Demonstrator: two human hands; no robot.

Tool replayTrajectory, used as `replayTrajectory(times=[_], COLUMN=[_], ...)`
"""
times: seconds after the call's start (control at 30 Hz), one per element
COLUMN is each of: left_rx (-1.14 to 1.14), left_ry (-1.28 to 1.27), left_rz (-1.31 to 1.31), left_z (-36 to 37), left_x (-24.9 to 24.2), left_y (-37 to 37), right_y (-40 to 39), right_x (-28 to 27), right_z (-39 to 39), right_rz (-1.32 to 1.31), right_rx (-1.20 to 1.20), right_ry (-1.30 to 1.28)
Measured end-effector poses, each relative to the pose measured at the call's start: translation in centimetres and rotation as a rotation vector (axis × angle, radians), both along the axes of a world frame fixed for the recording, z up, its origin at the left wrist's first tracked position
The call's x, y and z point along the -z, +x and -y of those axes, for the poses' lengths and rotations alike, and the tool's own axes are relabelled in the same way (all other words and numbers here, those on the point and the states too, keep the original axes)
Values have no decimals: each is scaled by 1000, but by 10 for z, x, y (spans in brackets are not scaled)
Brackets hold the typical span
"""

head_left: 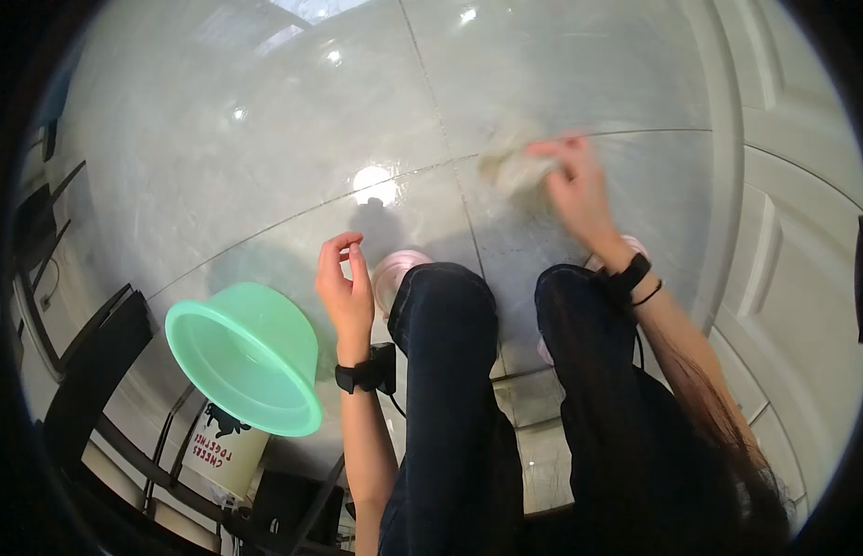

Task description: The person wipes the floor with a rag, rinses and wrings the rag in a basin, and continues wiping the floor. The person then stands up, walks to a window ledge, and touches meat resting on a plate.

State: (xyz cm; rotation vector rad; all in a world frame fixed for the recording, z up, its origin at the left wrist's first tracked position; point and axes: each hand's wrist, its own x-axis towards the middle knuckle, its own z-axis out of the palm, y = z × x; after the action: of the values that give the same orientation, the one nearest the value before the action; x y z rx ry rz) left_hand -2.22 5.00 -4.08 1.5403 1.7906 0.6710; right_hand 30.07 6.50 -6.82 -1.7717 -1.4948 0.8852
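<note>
My right hand point(578, 185) is at the upper right, its fingers closed on a pale cloth point(522, 174) that lies against the grey tiled floor point(292, 139). Both the cloth and the fingers are blurred by motion. My left hand point(343, 285) hangs over the floor beside my left knee, fingers loosely curled and apart from the thumb, with nothing between them. Left of that hand is a green plastic basin point(288, 329), tilted so that its opening faces the lower left.
Below the basin stands a white bin point(226, 454) with red lettering. Black chair parts point(98, 371) fill the left edge. A white panelled door point(793, 259) runs along the right. Pink slippers point(394, 273) show by my knees.
</note>
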Motion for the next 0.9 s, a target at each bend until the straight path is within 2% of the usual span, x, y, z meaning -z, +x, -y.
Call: replayTrajectory(times=[0.07,0.17,0.27,0.4,0.5,0.6,0.7,0.8,0.9], left_rx=[-8,-28,-29,-44,-33,-34,-49,-33,-48], left_ry=[-14,-6,-9,-32,-28,-43,-53,-53,-101], left_rz=[14,28,13,12,24,22,28,24,38], left_z=[3,5,9,16,18,15,11,9,10], left_x=[-2,-3,-3,-1,2,4,-2,-2,-4], left_y=[-6,-14,-18,-21,-23,-23,-17,-16,-17], right_y=[18,25,-7,-67,-89,-79,-60,-42,-7], right_x=[-5,24,25,20,5,13,13,-4,-13], right_z=[-17,-26,-18,-8,12,39,60,55,49], right_rz=[34,498,584,454,351,374,401,237,154], right_rx=[295,207,29,-366,-536,-628,-735,-584,-223], right_ry=[-96,46,5,180,230,217,98,-132,-118])
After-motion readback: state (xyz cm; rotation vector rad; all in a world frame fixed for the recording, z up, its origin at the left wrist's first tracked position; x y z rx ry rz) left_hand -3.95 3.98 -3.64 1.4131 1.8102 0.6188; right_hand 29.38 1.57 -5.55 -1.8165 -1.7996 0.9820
